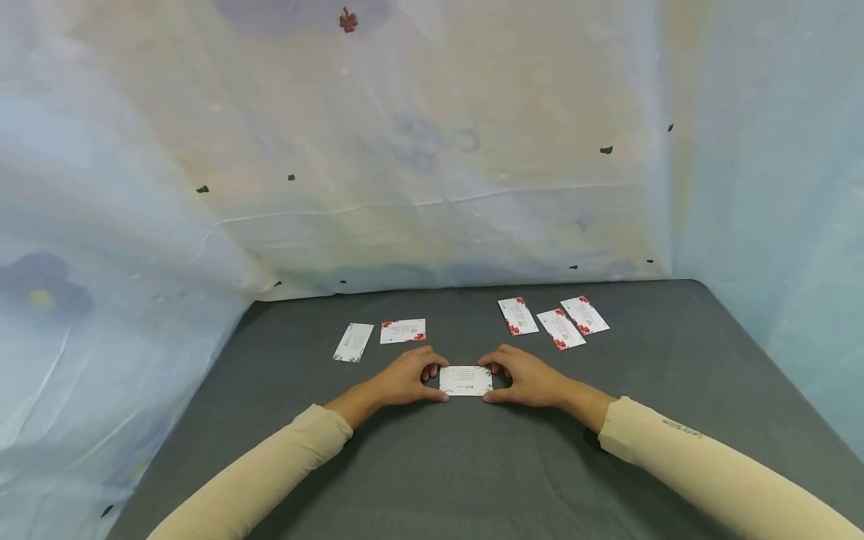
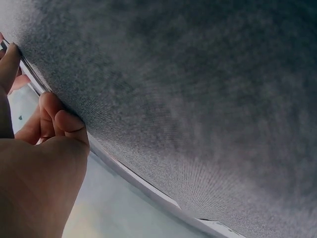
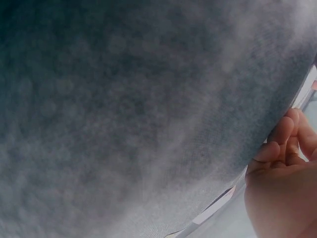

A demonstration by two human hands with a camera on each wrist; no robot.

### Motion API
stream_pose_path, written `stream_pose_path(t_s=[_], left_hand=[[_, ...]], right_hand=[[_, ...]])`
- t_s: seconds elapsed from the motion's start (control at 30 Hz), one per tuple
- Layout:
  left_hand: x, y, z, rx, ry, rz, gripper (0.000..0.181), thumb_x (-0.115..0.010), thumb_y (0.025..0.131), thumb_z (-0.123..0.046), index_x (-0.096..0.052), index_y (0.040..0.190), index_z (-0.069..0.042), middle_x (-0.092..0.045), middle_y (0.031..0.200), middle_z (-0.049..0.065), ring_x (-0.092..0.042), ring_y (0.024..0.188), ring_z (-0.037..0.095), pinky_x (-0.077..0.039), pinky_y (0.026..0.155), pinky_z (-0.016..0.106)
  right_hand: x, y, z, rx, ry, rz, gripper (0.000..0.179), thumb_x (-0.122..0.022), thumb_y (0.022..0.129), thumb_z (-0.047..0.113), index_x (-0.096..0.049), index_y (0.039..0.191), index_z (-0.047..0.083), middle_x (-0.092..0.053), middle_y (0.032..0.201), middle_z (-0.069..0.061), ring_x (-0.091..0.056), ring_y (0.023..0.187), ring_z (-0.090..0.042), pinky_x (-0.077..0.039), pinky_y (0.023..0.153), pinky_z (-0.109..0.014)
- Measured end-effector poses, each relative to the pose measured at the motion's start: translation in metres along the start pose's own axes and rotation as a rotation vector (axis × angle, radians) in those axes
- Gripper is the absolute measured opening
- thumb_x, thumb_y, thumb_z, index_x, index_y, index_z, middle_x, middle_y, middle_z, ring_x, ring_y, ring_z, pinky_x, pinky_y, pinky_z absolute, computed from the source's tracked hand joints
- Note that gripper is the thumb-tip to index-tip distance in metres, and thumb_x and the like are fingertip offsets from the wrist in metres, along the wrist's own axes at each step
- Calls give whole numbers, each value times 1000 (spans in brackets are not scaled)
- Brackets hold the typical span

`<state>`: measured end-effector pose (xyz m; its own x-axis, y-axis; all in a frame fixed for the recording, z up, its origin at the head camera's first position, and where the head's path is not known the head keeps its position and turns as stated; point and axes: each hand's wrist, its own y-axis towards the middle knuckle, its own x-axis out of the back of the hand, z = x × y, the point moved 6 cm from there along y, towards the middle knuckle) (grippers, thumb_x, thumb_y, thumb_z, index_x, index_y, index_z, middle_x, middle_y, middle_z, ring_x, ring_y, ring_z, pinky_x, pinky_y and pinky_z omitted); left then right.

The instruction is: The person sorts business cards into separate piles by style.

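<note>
Between both hands, in the middle of the table in the head view, a white printed card (image 1: 466,380) lies with small leafy corners. My left hand (image 1: 412,377) pinches its left end, thumb at the near corner and index finger at the far corner. At the opposite end my right hand (image 1: 526,379) pinches the card the same way. In the left wrist view the left hand (image 2: 49,148) has its outer fingers curled against the cloth. The right wrist view shows the right hand (image 3: 285,168) with its outer fingers likewise bent on the surface.
A grey cloth-covered table (image 1: 472,472) bears more cards farther back. On the left lie a leafy card (image 1: 353,343) and a red-flowered card (image 1: 403,331). Red-flowered cards on the right are one card (image 1: 517,316), another (image 1: 561,328) and a third (image 1: 584,315). A patterned curtain (image 1: 432,150) stands behind.
</note>
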<state>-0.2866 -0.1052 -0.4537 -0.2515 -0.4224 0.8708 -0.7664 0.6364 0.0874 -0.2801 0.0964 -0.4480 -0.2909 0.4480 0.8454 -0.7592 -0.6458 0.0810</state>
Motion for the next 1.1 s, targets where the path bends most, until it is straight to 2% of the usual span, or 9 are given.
stream_pose_path(t_s=[0.2,0.43,0.7,0.9,1.1], left_hand=[[1,-3,3,21,-8,-6,50,-87,77,-30,-68,118,-8,-53,88,0,-48,76,9,-42,72,21],[2,-1,4,19,-13,-6,48,-86,78,-31,-69,117,-9,-53,88,0,-47,76,8,-41,71,21],[2,2,3,35,-13,4,53,-86,79,-32,-66,122,-8,-52,90,0,-45,76,7,-40,72,22],[3,3,4,36,-8,-7,50,-86,78,-31,-68,119,-9,-52,90,0,-45,76,7,-41,73,22],[-1,1,4,45,-22,18,50,-85,79,-33,-68,120,-10,-51,90,-2,-45,76,7,-40,72,22]], right_hand=[[-2,1,3,25,10,-4,51,-78,86,40,-64,128,15,-53,97,1,-47,81,-11,-38,73,-23],[0,3,0,15,7,-5,51,-78,85,40,-64,127,15,-54,97,2,-46,81,-9,-39,73,-24],[3,3,0,7,26,17,52,-77,86,40,-63,129,13,-53,98,0,-46,81,-11,-38,73,-24],[5,4,1,13,16,11,53,-77,87,38,-62,130,12,-53,98,1,-46,82,-12,-38,73,-25],[0,1,-1,-2,20,29,50,-77,87,39,-62,128,14,-53,99,2,-46,82,-11,-38,74,-24]])
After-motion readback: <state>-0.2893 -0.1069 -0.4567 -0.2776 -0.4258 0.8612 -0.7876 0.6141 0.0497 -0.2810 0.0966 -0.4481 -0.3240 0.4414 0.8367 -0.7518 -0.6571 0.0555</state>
